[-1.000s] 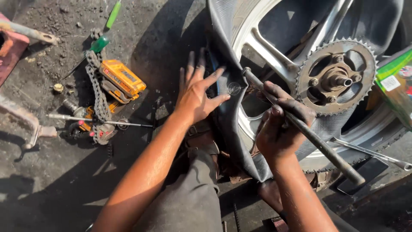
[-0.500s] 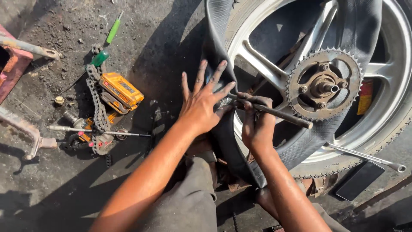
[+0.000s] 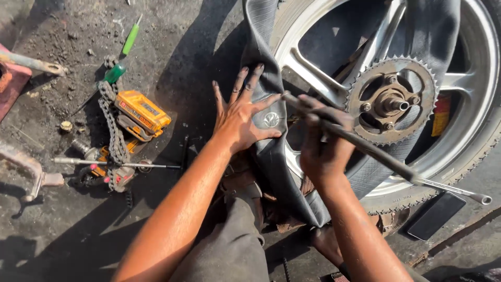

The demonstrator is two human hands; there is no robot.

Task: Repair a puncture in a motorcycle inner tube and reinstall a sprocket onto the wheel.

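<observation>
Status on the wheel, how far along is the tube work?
Done: inner tube hangs outside the rim. In hand: left hand presses the tube flat, right hand grips a tyre lever by the sprocket. Left: tyre remains on the rim.

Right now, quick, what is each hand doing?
Left hand: open, fingers spread flat on the black inner tube.
Right hand: closed around a long metal lever laid across the wheel.
</observation>
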